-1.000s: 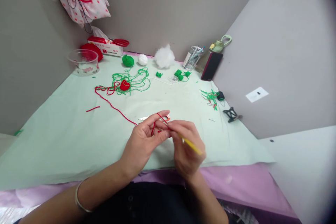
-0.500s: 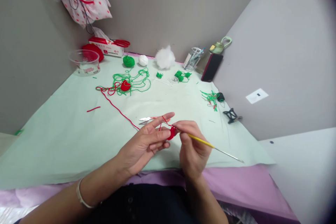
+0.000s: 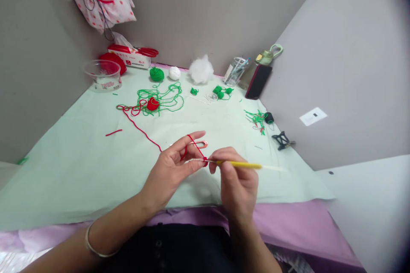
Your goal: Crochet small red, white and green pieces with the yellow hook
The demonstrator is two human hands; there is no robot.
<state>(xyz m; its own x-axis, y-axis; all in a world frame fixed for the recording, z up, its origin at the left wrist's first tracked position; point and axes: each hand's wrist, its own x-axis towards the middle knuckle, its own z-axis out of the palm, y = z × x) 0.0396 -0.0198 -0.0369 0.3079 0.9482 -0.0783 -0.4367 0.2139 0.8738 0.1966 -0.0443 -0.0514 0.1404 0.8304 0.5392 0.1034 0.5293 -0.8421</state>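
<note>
Smooth grey panels (image 3: 205, 13) wall in the desk (image 3: 96, 162), which wears a pale mint cloth with soft creases; a lilac fabric (image 3: 288, 222) shows along the near edge.

Left fingers (image 3: 188, 170): closed in a pinch on a small red crocheted piece (image 3: 205, 162), held up over the near part of the desk. Taut red yarn (image 3: 196, 143) crosses the raised index finger, slanting down to the piece; its slack length trails back across the cloth.

Right fingers (image 3: 228, 169): gripping a crochet hook (image 3: 245, 164), yellow-handled, its slim metal shaft meeting the red piece. Far end blurred.

Just beyond my left fingers, an orange scissor handle (image 3: 202, 144), partly covered.

Farther off, a compact red yarn ball (image 3: 153, 103) sits among loopy, tangled green strands (image 3: 173, 102). Behind them, a round green ball (image 3: 156, 74), a smaller white ball (image 3: 174, 73), then a cloudlike tuft of white stuffing (image 3: 201, 69). To the left, a clear, round plastic tub (image 3: 102, 83); to the right, a dark, glossy phone (image 3: 259, 82) leaning against a translucent green bottle (image 3: 264, 56).
</note>
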